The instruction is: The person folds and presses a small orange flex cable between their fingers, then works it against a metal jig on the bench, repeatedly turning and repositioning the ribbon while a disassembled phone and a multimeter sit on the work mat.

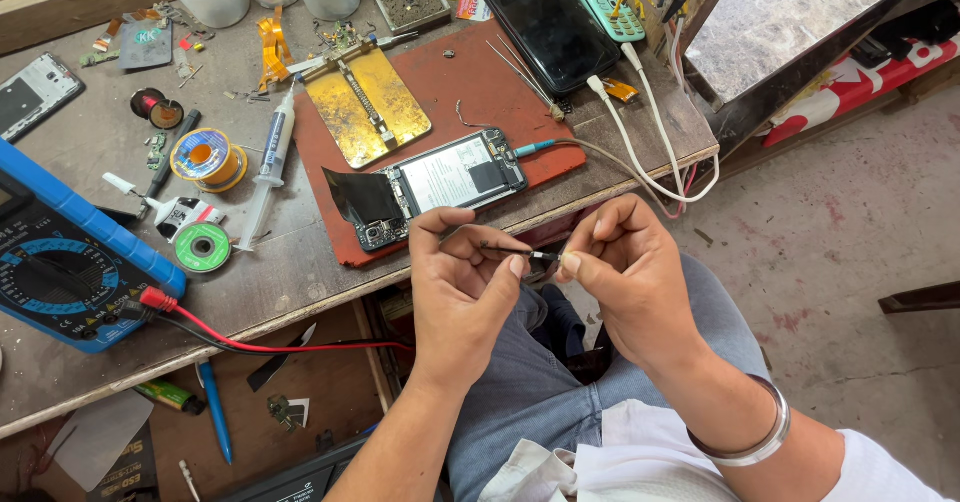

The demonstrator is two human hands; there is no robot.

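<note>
Both hands, left [462, 280] and right [622, 267], pinch a thin dark metal tool [510, 252]; opened phone [440, 187] lies on rust-red mat [480, 92].

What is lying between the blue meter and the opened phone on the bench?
In the head view, between the blue meter and the opened phone lie a green solder spool, a syringe and the edge of the red mat.
</note>
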